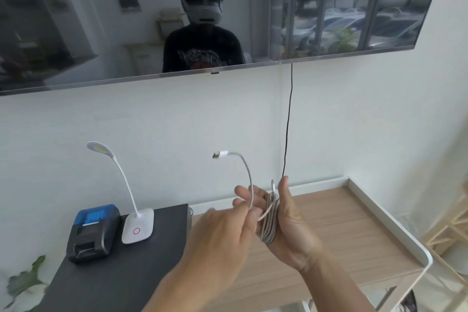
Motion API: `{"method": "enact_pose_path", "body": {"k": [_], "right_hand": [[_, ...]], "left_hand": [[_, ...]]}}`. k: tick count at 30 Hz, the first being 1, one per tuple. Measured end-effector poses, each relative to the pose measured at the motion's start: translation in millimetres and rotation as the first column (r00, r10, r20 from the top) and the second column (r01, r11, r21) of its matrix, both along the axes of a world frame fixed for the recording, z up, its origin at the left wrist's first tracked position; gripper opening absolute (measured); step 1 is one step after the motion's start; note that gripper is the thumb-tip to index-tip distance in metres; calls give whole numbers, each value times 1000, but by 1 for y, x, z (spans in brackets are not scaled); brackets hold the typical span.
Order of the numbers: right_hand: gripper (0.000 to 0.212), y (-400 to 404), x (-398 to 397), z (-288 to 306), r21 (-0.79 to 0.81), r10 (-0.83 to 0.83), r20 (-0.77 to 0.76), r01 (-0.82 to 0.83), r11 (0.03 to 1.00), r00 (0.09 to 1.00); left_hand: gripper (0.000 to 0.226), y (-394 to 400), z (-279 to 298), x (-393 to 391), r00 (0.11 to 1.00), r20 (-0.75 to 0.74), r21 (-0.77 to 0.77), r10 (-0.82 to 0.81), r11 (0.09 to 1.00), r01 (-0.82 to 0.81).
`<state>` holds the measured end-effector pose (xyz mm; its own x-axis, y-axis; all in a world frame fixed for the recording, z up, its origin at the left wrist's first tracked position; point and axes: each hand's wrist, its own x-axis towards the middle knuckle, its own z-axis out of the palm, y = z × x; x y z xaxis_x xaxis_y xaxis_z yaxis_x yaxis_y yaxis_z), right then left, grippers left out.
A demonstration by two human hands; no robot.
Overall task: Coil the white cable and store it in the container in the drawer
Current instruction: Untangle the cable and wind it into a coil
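White cable (269,220) loops sit gripped in your right hand (288,230); your left hand (222,233) pinches the loose end. Next, wrap it around.

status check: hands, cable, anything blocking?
Right hand gripping the coiled loops of the white cable. Left hand pinching the free tail, plug end up in the air. Drawer and container not in view. Nothing blocking.
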<state>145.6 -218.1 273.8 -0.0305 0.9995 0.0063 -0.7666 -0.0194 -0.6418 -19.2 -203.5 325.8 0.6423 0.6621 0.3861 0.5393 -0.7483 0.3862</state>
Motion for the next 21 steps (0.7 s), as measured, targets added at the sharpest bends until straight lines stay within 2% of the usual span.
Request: {"method": "enact_pose_path", "body": {"k": [3,6,8,10,12,13,14,16,19,21], "right_hand": [[73,1,2,11,20,-108,-41,109,994,993],[35,-4,-2,28,42,-142,-68,145,988,987],[26,-10,-5,38,43,-129,-78,133,990,989],[25,-17,-11,43,26,-79,-54,81,996,995],[30,-25,-22,42,46,38,-1,-38,998,999],[33,-29,-29,41,66,110,32,-112,992,993],[34,-33,-35,38,90,173,76,-180,980,982],[35,-41,-44,34,142,249,182,-276,951,951],[34,-47,-53,32,152,349,298,-405,902,889],[34,-50,-60,29,110,418,319,-471,875,851]], "left_hand": [[40,-15,-32,-6,979,202,-254,-2,966,54],[47,-19,-60,-11,908,405,-456,110,885,96],[47,-18,-71,-12,830,507,-626,233,761,168],[46,-12,-82,-11,764,526,-784,373,560,266],[45,-3,-85,-12,756,508,-841,413,427,332],[46,2,-84,-12,777,495,-847,388,416,332],[48,8,-83,-11,813,464,-845,352,451,287],[49,19,-74,-10,875,384,-801,295,578,156],[34,31,-60,-5,858,421,-750,294,644,148],[39,40,-51,2,863,420,-727,283,674,133]]}}
